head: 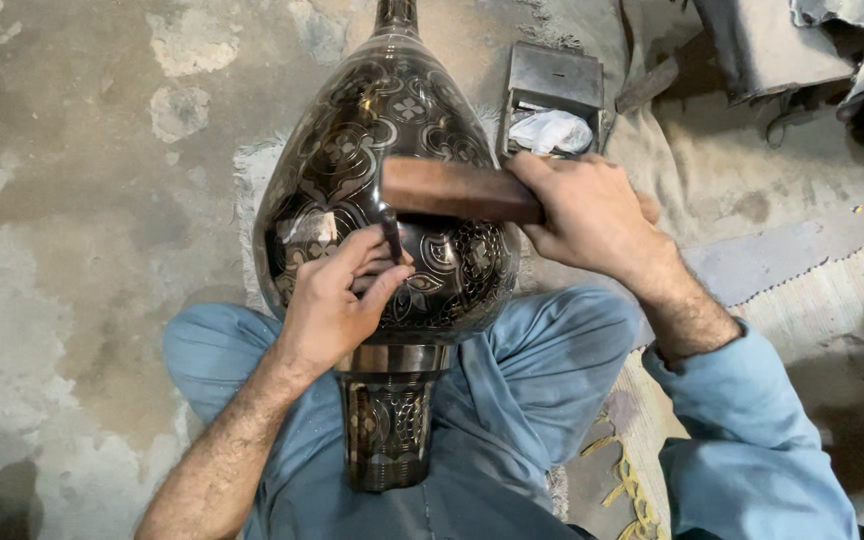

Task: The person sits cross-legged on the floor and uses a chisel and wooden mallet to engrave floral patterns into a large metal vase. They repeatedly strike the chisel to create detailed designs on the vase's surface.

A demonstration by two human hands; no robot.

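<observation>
A large dark metal vase [372, 140] with engraved silver flower patterns lies across my lap, neck pointing away, foot [387, 425] toward me. My left hand [337, 295] rests on the vase's belly and pinches a thin dark chisel [391, 232] upright against the surface. My right hand [592, 215] grips a brown wooden mallet block [457, 190], held level just over the chisel's top end.
A small open metal box [552, 85] with white cloth inside stands beyond the vase on the right. Worn concrete floor [82, 200] spreads to the left. A rug [812, 290] and grey cloth [782, 40] lie on the right. My blue-clothed legs are under the vase.
</observation>
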